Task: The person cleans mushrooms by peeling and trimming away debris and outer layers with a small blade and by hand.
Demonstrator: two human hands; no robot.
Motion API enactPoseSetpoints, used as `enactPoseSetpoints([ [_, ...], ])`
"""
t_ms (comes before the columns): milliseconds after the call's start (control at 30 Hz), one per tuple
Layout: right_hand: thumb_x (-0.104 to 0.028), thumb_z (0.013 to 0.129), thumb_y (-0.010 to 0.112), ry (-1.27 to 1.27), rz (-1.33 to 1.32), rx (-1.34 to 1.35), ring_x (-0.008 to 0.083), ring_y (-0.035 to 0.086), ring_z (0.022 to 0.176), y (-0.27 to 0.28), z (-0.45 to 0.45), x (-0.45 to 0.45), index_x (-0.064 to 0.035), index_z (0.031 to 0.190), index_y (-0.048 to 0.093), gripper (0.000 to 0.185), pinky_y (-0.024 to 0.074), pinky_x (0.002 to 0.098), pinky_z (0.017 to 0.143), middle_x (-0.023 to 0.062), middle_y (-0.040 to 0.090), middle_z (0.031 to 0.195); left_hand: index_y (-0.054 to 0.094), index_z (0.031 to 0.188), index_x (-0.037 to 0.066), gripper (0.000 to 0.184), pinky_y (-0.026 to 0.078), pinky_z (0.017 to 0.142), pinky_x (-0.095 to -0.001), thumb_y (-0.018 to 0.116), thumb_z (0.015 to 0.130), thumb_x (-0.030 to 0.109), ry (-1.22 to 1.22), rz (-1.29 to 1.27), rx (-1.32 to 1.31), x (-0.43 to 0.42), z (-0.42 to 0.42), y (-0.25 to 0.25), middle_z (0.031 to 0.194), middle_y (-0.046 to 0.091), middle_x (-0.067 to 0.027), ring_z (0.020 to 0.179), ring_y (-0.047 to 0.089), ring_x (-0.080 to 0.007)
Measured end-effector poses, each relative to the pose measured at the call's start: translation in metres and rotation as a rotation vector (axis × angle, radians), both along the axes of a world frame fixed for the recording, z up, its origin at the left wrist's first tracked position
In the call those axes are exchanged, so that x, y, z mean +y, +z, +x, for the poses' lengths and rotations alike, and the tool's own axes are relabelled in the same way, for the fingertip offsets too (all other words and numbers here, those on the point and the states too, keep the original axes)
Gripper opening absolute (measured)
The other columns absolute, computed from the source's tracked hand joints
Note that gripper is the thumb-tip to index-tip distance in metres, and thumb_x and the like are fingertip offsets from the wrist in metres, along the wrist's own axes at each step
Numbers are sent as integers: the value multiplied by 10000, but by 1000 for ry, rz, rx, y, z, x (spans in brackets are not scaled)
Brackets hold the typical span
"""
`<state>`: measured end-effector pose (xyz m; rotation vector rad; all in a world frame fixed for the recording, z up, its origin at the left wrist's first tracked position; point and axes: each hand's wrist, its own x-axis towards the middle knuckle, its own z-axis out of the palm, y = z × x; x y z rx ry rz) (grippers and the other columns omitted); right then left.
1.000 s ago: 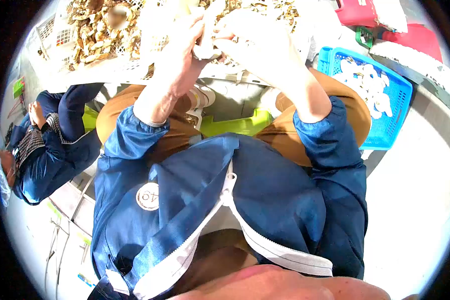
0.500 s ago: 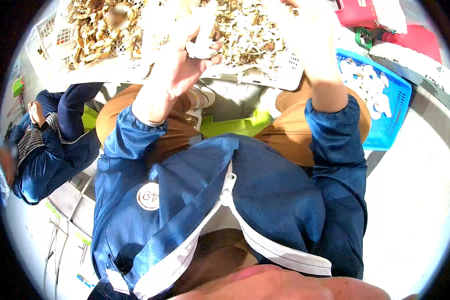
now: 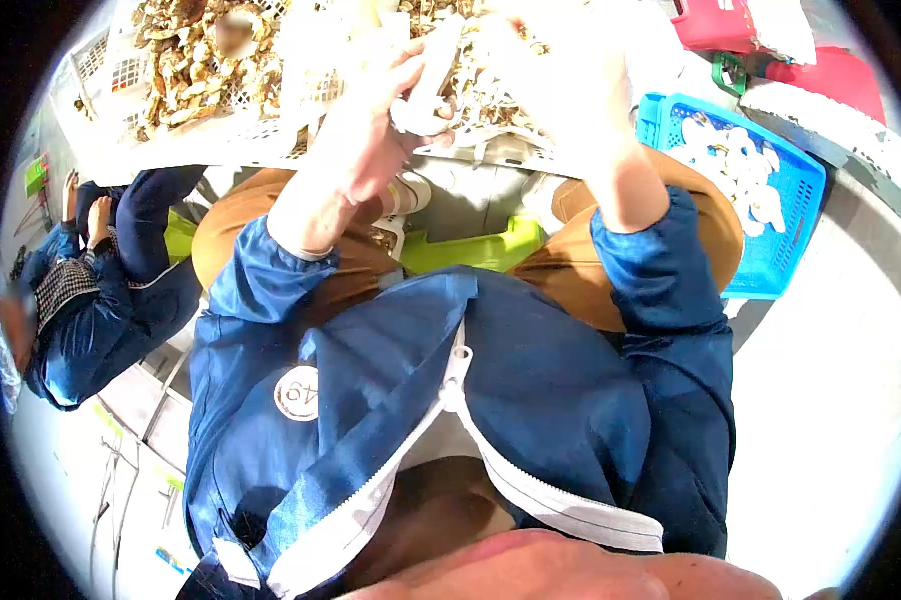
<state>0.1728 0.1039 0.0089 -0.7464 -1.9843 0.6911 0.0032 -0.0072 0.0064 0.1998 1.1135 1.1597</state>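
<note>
My left hand (image 3: 376, 140) is closed around a pale mushroom-like piece (image 3: 423, 112) with a thick white stem, above the edge of a white crate (image 3: 511, 150). My right hand (image 3: 546, 60) is to its right, washed out by glare, over the same crate; its fingers and anything in them cannot be made out. Brown and cream pieces (image 3: 481, 85) lie in the crate between and behind the hands. More brown pieces (image 3: 206, 70) fill the perforated crate at the upper left.
At the right stands a blue basket (image 3: 806, 215) with several white pieces. Red containers (image 3: 716, 25) are at the upper right. A person in a blue jacket (image 3: 101, 320) sits at the left. A green object (image 3: 476, 250) lies between my knees.
My right hand went off to the upper right half a second ago and is now back nearer my left hand. My left hand keeps its hold. The other person's hands have moved apart.
</note>
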Motion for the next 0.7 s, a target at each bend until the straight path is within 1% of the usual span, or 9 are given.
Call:
enactPoseSetpoints([
  [100, -67, 864, 660, -64, -222, -161, 264, 612, 738, 32, 13, 8, 6, 808, 621, 101, 522, 346, 675, 132, 609, 826, 552, 1328, 74, 359, 571, 819, -417, 557, 1009, 239, 20, 61, -286, -3, -16, -16, 1142, 639, -85, 1073, 608, -199],
  [133, -93, 874, 663, -32, -89, -120, 249, 612, 782, 20, 13, 11, 3, 808, 616, 126, 522, 343, 716, 131, 597, 850, 565, 1295, 80, 325, 547, 872, -404, 537, 1017, 246, -31, 171, -315, 1, -20, -19, 1061, 665, -78, 1045, 627, -210],
  [233, -102, 872, 672, 271, -340, -149, 246, 612, 800, 29, 12, 2, 5, 823, 625, 126, 521, 335, 741, 135, 594, 861, 561, 1310, 84, 335, 522, 926, -377, 529, 1022, 251, -9, 141, -242, 4, -21, -12, 1128, 650, -77, 1076, 619, -210],
  [367, -146, 833, 752, 411, -271, -117, 240, 662, 869, 13, 8, -7, -34, 884, 684, 141, 530, 324, 774, 89, 679, 927, 581, 1308, 60, 349, 487, 1002, -370, 563, 1001, 227, 4, 105, 107, 7, -8, -8, 1286, 590, -74, 1159, 590, -225],
  [400, -173, 827, 765, 422, -445, -124, 236, 651, 920, 10, 11, -9, -38, 887, 685, 168, 521, 332, 815, 89, 671, 960, 585, 1304, 50, 347, 481, 1012, -363, 582, 983, 183, -56, 131, 327, 7, -7, -9, 1295, 586, -85, 1179, 581, -230],
  [500, -332, 825, 767, 399, -289, -81, 250, 619, 793, -6, 5, -10, -47, 839, 643, 311, 502, 358, 717, 85, 604, 839, 596, 1293, 27, 377, 467, 1034, -341, 638, 918, 49, -159, 176, 739, 4, -8, -18, 1317, 574, -121, 1229, 557, -248],
  [600, -323, 835, 757, 416, -318, -61, 257, 619, 802, -6, 7, -11, -50, 863, 638, 299, 506, 360, 728, 83, 605, 846, 608, 1282, 22, 472, 462, 1038, -326, 679, 826, -78, -33, 136, 483, 3, -16, -29, 1328, 566, -149, 1252, 544, -267],
  [667, -284, 845, 749, 430, -304, -92, 251, 636, 847, -5, 8, -10, -50, 885, 658, 254, 517, 354, 760, 83, 637, 895, 616, 1274, 24, 544, 460, 1039, -326, 692, 761, -142, 154, 74, 91, 7, -12, -21, 1331, 559, -157, 1257, 542, -273],
  [700, -243, 853, 741, 432, -292, -133, 243, 653, 890, -3, 9, -10, -50, 902, 681, 209, 527, 347, 790, 81, 670, 943, 613, 1277, 25, 546, 462, 1030, -319, 684, 763, -145, 73, 127, 284, 6, -13, -23, 1328, 558, -147, 1244, 546, -262],
])
